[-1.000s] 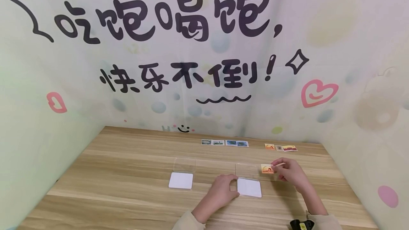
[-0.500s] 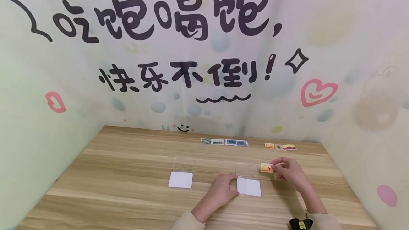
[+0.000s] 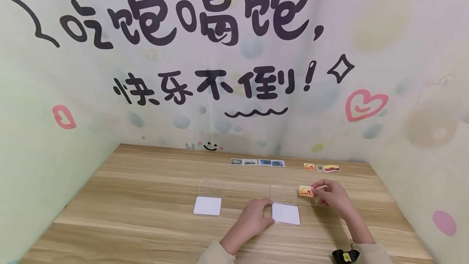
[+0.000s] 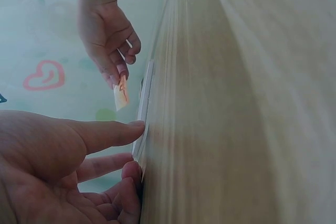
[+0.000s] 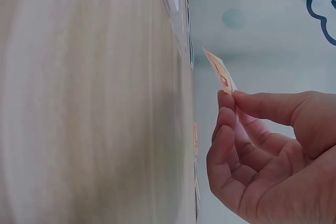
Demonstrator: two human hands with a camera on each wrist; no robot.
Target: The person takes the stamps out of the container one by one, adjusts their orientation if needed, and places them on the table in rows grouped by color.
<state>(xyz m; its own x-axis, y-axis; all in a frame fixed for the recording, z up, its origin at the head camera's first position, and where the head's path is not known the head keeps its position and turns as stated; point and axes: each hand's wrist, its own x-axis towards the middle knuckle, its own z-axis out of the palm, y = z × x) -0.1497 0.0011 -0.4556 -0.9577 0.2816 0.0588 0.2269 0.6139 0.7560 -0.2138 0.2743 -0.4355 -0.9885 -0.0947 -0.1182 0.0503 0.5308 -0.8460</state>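
Note:
In the head view, my right hand (image 3: 331,198) pinches an orange and yellow postage stamp (image 3: 305,191) between thumb and fingers, raised above the table. The right wrist view has the stamp (image 5: 220,70) tilted beyond the thumb tip. My left hand (image 3: 253,219) holds the left side of an opened clear plastic case (image 3: 283,194) with a white pad (image 3: 286,214) in its near half. Its thumb lies at the near corner and a finger at the hinge; in the left wrist view the left thumb (image 4: 107,136) touches the case's edge.
Left of my hands lies a second opened clear case (image 3: 211,188) with a white pad (image 3: 207,206). Blue-green stamps (image 3: 257,162) line the table's back edge, and orange-red stamps (image 3: 322,168) lie behind my right hand. A printed cloth wall (image 3: 205,133) bounds the wooden table (image 3: 139,199).
My right hand and the stamp have risen very slightly against the table. The left hand and the case keep their places.

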